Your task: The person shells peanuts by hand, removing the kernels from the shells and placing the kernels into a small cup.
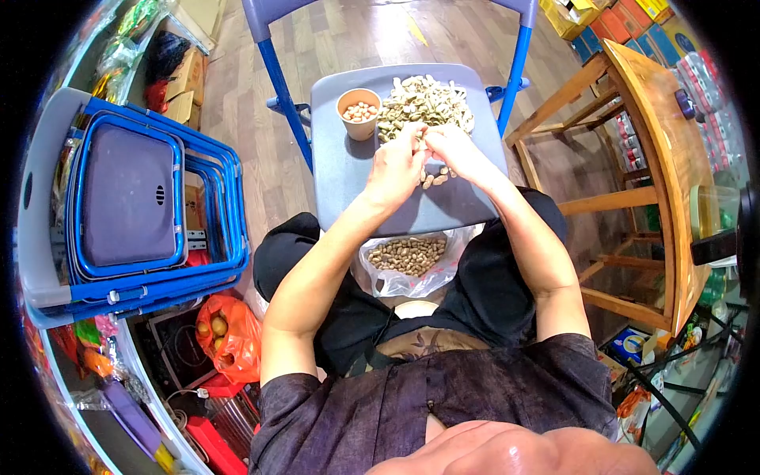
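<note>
My left hand [394, 165] and my right hand [457, 150] meet fingertip to fingertip above the grey chair seat [340, 186]. Both are closed, pinching a peanut that their fingers mostly cover. Just beyond them a wide heap of broken peanut shells [431, 101] spreads across the seat. To the left of the heap stands a paper cup [360, 129] holding shelled peanut kernels [360, 112]. A few unshelled peanuts [431, 181] lie on the seat beneath my hands. Below the seat's near edge, between my legs, sits a clear plastic bag [380, 281] of unshelled peanuts [408, 255].
Folded blue-framed chairs [134, 190] lean at the left. An orange bag [237, 336] of round produce rests at lower left. A wooden table [669, 190] stands to the right, with boxes [625, 28] behind it. Shelves line the left side.
</note>
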The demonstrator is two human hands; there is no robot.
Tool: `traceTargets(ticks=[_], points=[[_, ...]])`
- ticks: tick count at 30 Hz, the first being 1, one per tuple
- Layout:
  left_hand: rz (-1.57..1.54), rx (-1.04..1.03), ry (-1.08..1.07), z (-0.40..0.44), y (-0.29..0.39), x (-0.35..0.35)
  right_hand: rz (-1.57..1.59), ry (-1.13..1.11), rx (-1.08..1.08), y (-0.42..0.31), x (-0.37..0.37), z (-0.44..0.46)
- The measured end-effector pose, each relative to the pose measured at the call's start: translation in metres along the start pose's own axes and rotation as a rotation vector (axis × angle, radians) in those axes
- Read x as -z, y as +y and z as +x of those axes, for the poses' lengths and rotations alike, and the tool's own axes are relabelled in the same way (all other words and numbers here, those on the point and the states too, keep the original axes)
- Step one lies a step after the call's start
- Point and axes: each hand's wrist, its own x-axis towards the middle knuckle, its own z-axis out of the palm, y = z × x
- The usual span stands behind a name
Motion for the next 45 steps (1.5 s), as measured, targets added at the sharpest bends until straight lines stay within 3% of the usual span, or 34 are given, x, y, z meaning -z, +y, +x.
traceTargets(ticks=[6,12,14,18,20,26,28,30,33,36,39,42,44,45], points=[[0.099,-0.074,0.047,-0.004,-0.006,-0.008,-0.007,0.014,-0.04,-0.01,-0.005,-0.003],[-0.251,0.06,-0.052,0.003,-0.001,0.002,0.196,-0.042,-0.024,-0.007,-0.001,-0.005],[-0.501,0.184,-0.135,0.007,-0.008,0.001,0.276,-0.084,-0.055,-0.01,0.004,-0.004],[-0.518,0.171,-0.142,0.007,-0.006,0.001,0.467,-0.119,-0.16,-0.007,0.005,-0.002],[-0.256,-0.087,-0.048,0.007,-0.013,-0.002,0.424,-0.12,-0.174,-0.015,0.006,-0.007],[-0.018,-0.008,-0.149,0.001,0.0,0.006,0.338,-0.211,-0.144,0.004,0.009,-0.002],[0.032,-0.068,-0.094,-0.002,-0.002,0.001,0.3,-0.215,-0.129,-0.002,0.006,-0.004],[0.082,-0.127,-0.038,-0.003,-0.003,-0.001,0.259,-0.078,-0.144,-0.008,-0.002,-0.009],[0.108,-0.118,-0.025,-0.002,-0.004,-0.002,0.243,-0.057,-0.038,-0.006,-0.007,-0.007],[0.067,-0.098,-0.017,0.001,-0.005,-0.002,0.329,-0.004,-0.126,-0.008,-0.009,-0.007],[-0.18,0.042,-0.067,0.005,-0.01,-0.001,0.494,-0.083,-0.221,0.002,-0.006,-0.001],[-0.425,0.139,-0.147,0.011,-0.018,0.002,0.465,-0.105,-0.247,0.001,-0.006,0.0],[-0.981,0.363,-0.23,0.014,-0.016,0.007,0.526,-0.108,-0.212,-0.003,-0.005,-0.002],[-0.98,0.363,-0.229,0.016,-0.016,0.009,0.586,-0.111,-0.177,-0.007,-0.005,-0.003]])
